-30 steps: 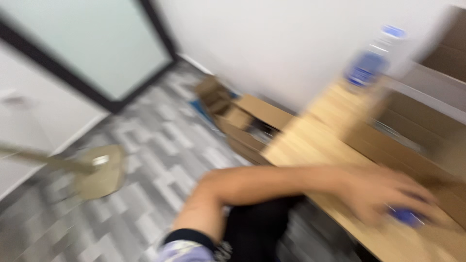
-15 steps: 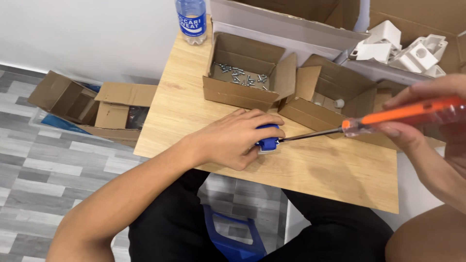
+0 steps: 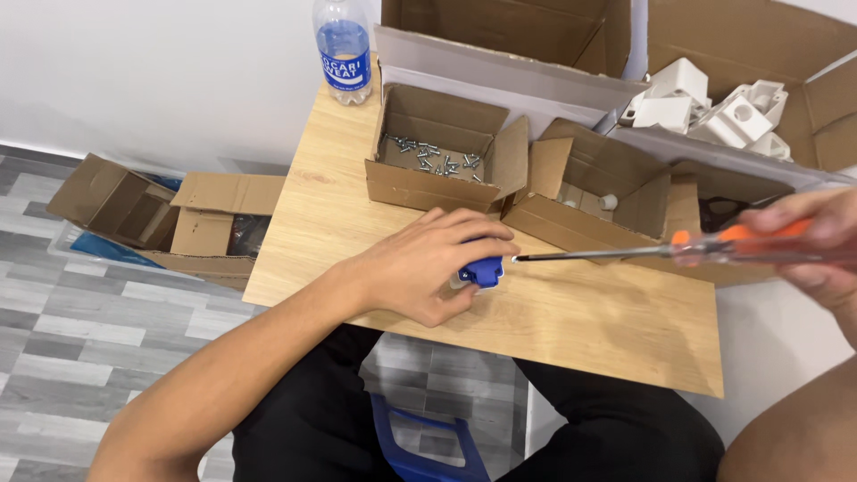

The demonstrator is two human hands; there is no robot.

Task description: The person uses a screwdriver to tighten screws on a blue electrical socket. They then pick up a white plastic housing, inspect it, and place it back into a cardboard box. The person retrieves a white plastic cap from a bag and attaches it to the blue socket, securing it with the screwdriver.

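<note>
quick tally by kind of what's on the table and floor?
Cardboard boxes on the table: 4 (screw box, next box, two big ones behind)
Cardboard boxes on the floor: 2
Bottle: 1
Screwdriver: 1
Blue part: 1
Total: 9, loose screws and white parts aside

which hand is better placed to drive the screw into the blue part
Right. The right hand already grips the screwdriver, whose tip sits at the blue part. The left hand lies over that part on the table, better suited to holding it steady.
</note>
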